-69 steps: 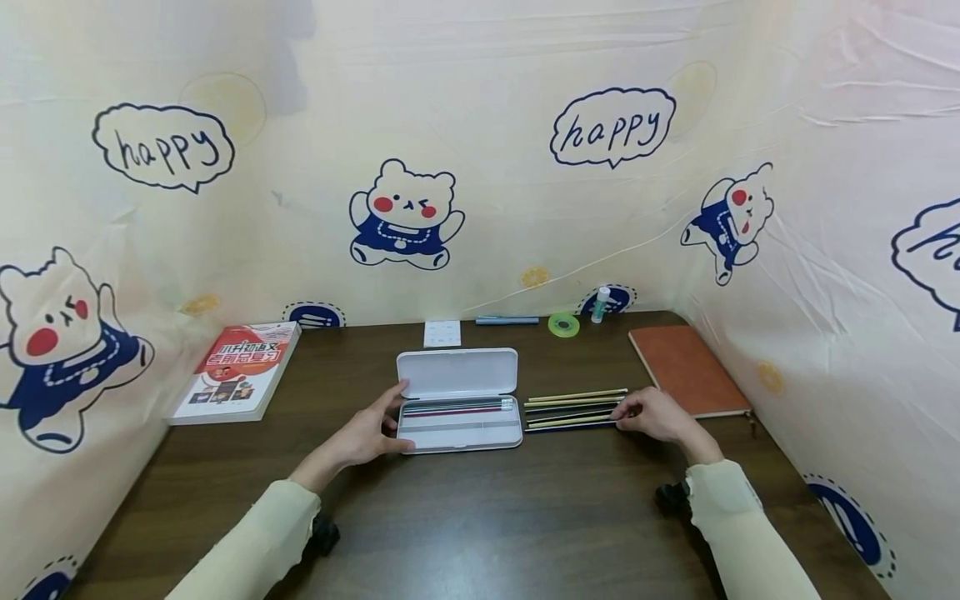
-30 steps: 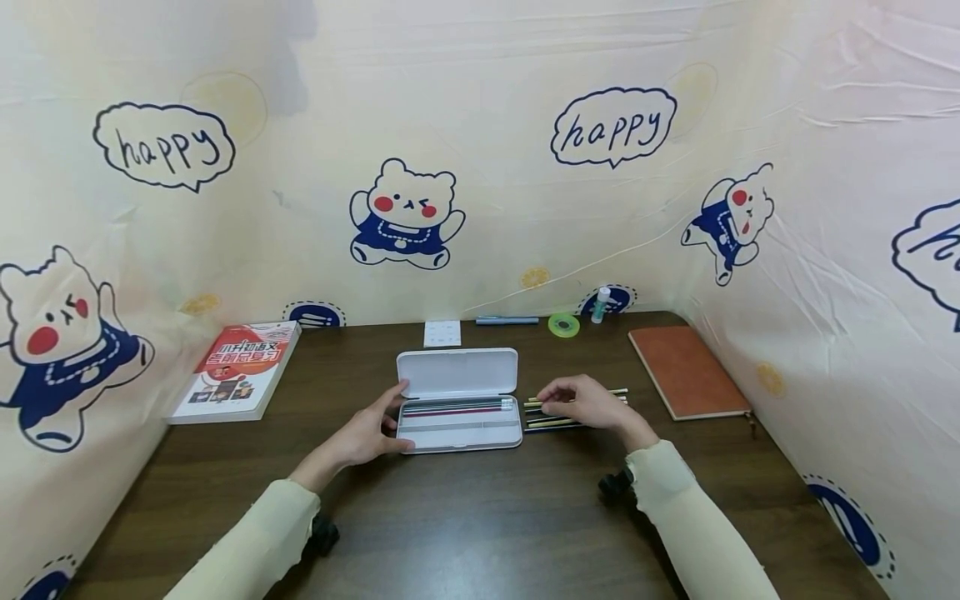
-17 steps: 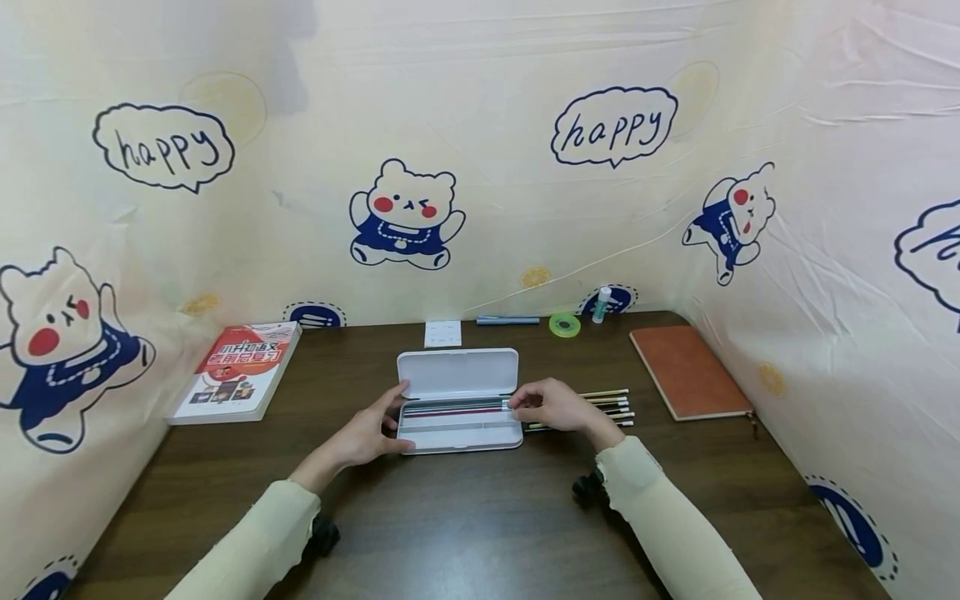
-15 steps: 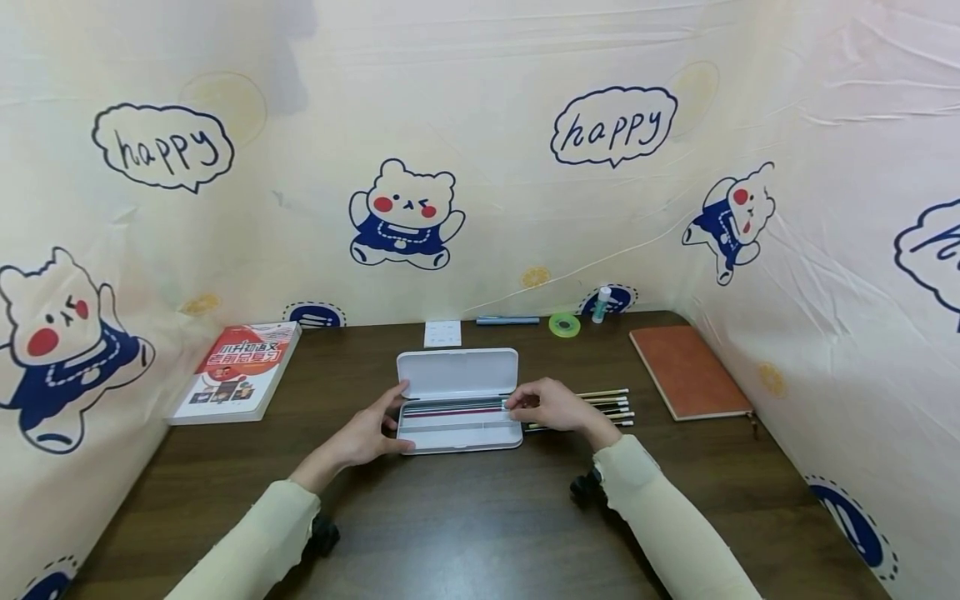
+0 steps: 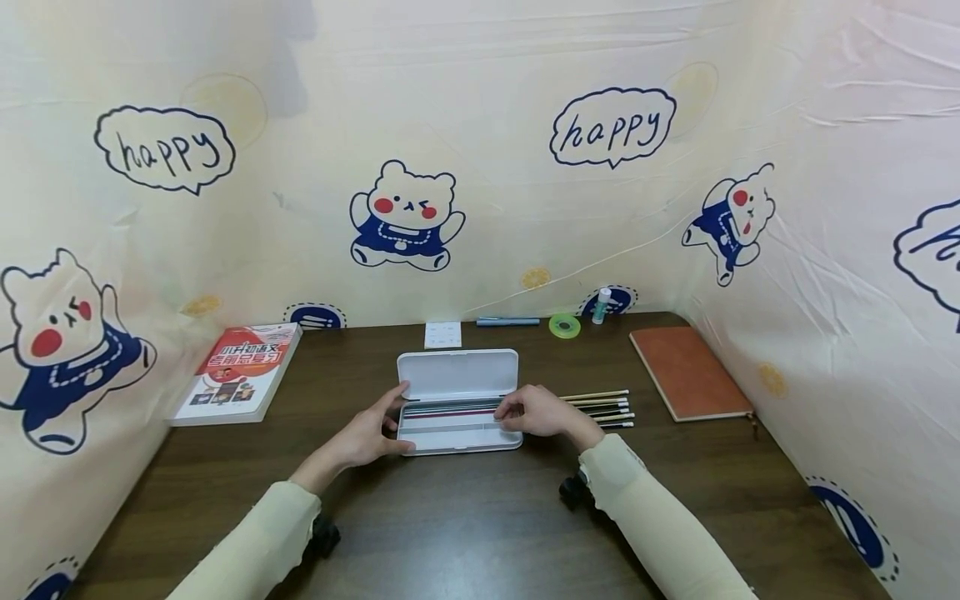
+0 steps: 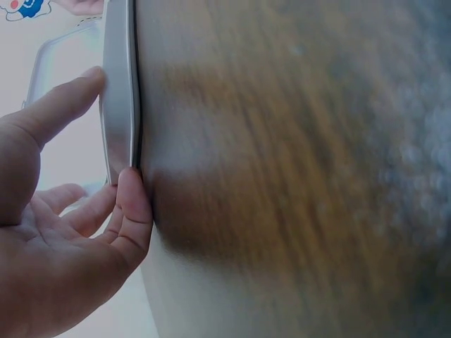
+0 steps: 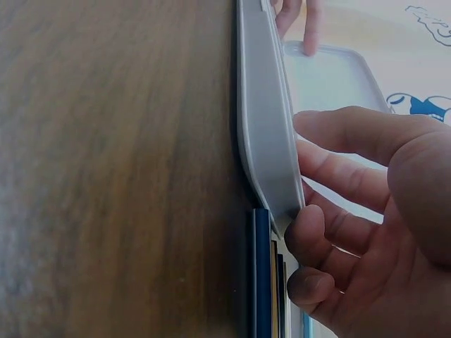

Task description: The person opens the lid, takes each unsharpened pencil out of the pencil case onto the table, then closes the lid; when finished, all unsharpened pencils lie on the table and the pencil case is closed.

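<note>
An open white pencil case (image 5: 457,375) lies mid-table, its tray holding a few pencils, one red. My left hand (image 5: 365,435) grips the case's left end; in the left wrist view the thumb (image 6: 134,204) presses the case's edge (image 6: 120,105) and the forefinger touches its rim. My right hand (image 5: 534,414) sits over the tray's right end, fingers curled down and pinching the end of a pencil there. In the right wrist view those fingers (image 7: 331,176) hook over the case's rim (image 7: 264,127). Several loose pencils (image 5: 603,408) lie just right of the case, one of them dark blue (image 7: 261,282).
On the dark wooden table (image 5: 480,517) a red book (image 5: 238,371) lies at the left and a brown notebook (image 5: 686,371) at the right. Along the back are a white note pad (image 5: 442,333), a blue pen (image 5: 507,320), a green tape roll (image 5: 563,325) and a glue stick (image 5: 600,305). Printed cloth walls close three sides.
My right hand has moved left from the far ends of the loose pencils to the right end of the case's tray. The left hand has stayed on the case.
</note>
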`<state>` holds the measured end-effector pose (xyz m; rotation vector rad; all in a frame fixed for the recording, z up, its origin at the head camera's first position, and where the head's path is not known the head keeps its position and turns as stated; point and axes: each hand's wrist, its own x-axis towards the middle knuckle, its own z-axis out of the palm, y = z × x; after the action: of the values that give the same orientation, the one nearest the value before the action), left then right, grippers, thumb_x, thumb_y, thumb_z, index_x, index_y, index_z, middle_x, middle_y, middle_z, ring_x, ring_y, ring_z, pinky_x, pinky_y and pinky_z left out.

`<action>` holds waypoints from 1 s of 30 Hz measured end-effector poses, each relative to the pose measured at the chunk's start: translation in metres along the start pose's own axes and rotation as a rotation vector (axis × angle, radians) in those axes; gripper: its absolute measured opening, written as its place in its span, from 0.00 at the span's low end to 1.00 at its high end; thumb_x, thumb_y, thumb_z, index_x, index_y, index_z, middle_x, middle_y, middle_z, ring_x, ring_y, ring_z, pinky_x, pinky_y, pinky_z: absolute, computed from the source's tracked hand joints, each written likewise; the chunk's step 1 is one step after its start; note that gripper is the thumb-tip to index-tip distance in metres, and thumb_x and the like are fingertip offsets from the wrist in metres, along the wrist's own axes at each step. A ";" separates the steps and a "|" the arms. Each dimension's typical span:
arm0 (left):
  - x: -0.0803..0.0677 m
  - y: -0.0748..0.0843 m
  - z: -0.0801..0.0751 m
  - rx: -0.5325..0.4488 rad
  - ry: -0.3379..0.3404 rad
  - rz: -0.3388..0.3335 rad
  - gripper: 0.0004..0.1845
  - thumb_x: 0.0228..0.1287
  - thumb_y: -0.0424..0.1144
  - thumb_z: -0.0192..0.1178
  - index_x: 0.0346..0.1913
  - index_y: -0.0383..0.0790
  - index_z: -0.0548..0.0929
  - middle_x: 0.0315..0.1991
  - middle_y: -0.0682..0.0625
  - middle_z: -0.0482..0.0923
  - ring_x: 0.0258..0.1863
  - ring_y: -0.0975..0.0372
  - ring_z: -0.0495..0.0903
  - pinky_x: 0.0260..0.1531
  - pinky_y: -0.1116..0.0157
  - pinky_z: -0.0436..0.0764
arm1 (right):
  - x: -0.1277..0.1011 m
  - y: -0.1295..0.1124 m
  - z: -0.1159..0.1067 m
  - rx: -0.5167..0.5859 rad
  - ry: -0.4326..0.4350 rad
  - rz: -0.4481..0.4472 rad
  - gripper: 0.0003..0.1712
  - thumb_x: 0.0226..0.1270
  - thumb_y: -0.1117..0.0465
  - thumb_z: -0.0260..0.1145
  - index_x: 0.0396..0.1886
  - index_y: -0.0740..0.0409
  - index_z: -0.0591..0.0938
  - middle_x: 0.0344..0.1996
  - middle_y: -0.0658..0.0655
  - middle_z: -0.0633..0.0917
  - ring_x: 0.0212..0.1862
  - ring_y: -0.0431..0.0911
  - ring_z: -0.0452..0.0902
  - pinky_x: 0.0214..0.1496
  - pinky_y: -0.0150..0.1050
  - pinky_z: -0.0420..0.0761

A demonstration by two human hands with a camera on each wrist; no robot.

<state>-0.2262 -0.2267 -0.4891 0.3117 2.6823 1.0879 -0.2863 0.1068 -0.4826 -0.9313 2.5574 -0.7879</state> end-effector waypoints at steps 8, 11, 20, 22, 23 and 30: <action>0.000 -0.001 0.001 0.001 0.000 0.007 0.56 0.55 0.42 0.76 0.80 0.46 0.49 0.69 0.37 0.69 0.50 0.55 0.77 0.52 0.55 0.76 | 0.001 -0.001 0.000 -0.033 -0.019 -0.027 0.08 0.66 0.61 0.68 0.43 0.49 0.89 0.36 0.46 0.86 0.37 0.38 0.75 0.44 0.35 0.76; 0.000 -0.001 0.001 0.002 -0.001 -0.001 0.56 0.55 0.43 0.75 0.80 0.47 0.49 0.70 0.37 0.68 0.51 0.55 0.77 0.52 0.54 0.76 | 0.003 0.000 0.000 -0.034 -0.017 -0.014 0.08 0.67 0.62 0.68 0.42 0.48 0.89 0.34 0.45 0.86 0.36 0.38 0.75 0.43 0.34 0.75; -0.001 -0.001 0.000 -0.002 -0.001 0.004 0.56 0.55 0.43 0.76 0.80 0.46 0.49 0.69 0.37 0.69 0.50 0.55 0.77 0.52 0.55 0.76 | 0.005 -0.002 0.001 -0.028 0.003 0.011 0.07 0.67 0.63 0.68 0.39 0.47 0.90 0.32 0.45 0.86 0.34 0.39 0.74 0.42 0.35 0.75; 0.000 0.000 0.000 -0.001 0.000 0.003 0.56 0.55 0.43 0.75 0.80 0.46 0.49 0.69 0.37 0.69 0.50 0.55 0.77 0.51 0.55 0.76 | 0.006 -0.002 0.001 -0.024 0.014 0.015 0.07 0.66 0.64 0.69 0.38 0.47 0.89 0.31 0.45 0.86 0.34 0.39 0.74 0.42 0.35 0.75; 0.000 0.000 0.000 -0.001 -0.001 0.001 0.56 0.55 0.43 0.75 0.80 0.47 0.49 0.69 0.37 0.68 0.50 0.55 0.76 0.51 0.55 0.76 | 0.006 -0.003 0.001 -0.023 0.019 0.018 0.07 0.66 0.64 0.69 0.37 0.46 0.89 0.30 0.45 0.86 0.33 0.38 0.75 0.41 0.35 0.75; 0.001 0.001 -0.001 0.007 -0.004 -0.012 0.56 0.56 0.43 0.75 0.80 0.47 0.49 0.70 0.37 0.68 0.50 0.55 0.76 0.51 0.56 0.76 | 0.007 -0.003 0.003 -0.021 0.050 0.027 0.07 0.63 0.65 0.71 0.34 0.47 0.89 0.28 0.44 0.86 0.32 0.37 0.75 0.41 0.34 0.76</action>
<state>-0.2269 -0.2266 -0.4883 0.2984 2.6819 1.0734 -0.2889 0.0989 -0.4835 -0.8926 2.6200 -0.7880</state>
